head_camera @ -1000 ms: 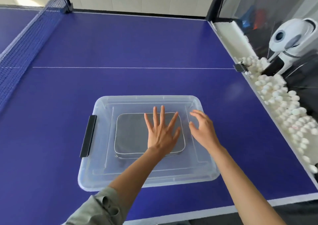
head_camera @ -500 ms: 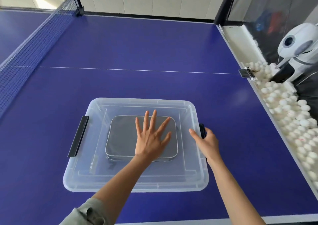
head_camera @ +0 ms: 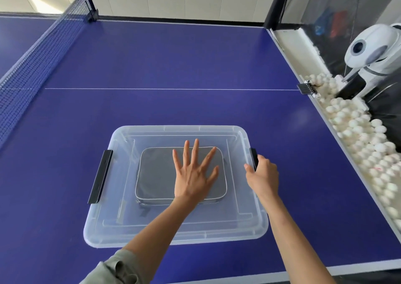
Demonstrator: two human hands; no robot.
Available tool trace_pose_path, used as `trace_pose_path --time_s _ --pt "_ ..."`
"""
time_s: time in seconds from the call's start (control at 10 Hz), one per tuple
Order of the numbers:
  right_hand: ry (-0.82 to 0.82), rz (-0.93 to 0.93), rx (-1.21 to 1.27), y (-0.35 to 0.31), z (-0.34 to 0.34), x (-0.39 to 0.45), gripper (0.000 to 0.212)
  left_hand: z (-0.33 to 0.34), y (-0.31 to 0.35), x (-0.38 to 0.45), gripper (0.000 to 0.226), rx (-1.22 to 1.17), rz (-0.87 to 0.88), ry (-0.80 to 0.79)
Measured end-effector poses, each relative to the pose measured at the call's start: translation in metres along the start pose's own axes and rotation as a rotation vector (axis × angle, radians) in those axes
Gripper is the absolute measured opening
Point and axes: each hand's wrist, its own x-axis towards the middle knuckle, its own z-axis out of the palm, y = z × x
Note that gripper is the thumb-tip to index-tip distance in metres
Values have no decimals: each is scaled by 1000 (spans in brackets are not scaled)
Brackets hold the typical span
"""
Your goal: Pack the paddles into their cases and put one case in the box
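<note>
Count: one clear box with lid, two black latches, one grey case, two hands, one net, one ball machine, balls uncountable.

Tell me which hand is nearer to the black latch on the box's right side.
Right. The right hand is at the right latch, fingers curled round it. The left hand lies flat on the lid over the grey case, toward the box's middle.
</note>
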Motion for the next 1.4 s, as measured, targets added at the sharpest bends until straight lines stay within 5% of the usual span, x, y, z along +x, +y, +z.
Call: trace_pose_path --time_s 0.4,0.6,0.7,0.8,0.9,1.2,1.3,1.4 --pt "21 16 -253 -22 -2 -12 22 5 -1 1 58 38 4 -6" --pt "-12 -35 -346 -26 12 -19 69 -3 1 2 63 -34 -1 -38" --pt "76 -286 -272 -31 24 -27 68 -18 -13 1 73 -264 -38 6" --pt "14 -595 -157 -43 44 -42 59 -29 -51 -13 72 -226 -102 53" --pt "-113 -676 -266 -53 62 -48 79 -29 -86 -28 65 -70 -134 55" --pt "-147 -665 -430 -62 68 -27 87 -25 -90 -21 68 48 -129 17" --pt "-180 -650 -431 -71 61 -23 85 -30 -90 -15 64 34 -150 5" --pt "-164 -647 -404 -88 43 -13 60 -51 -91 1 75 14 -147 -1"
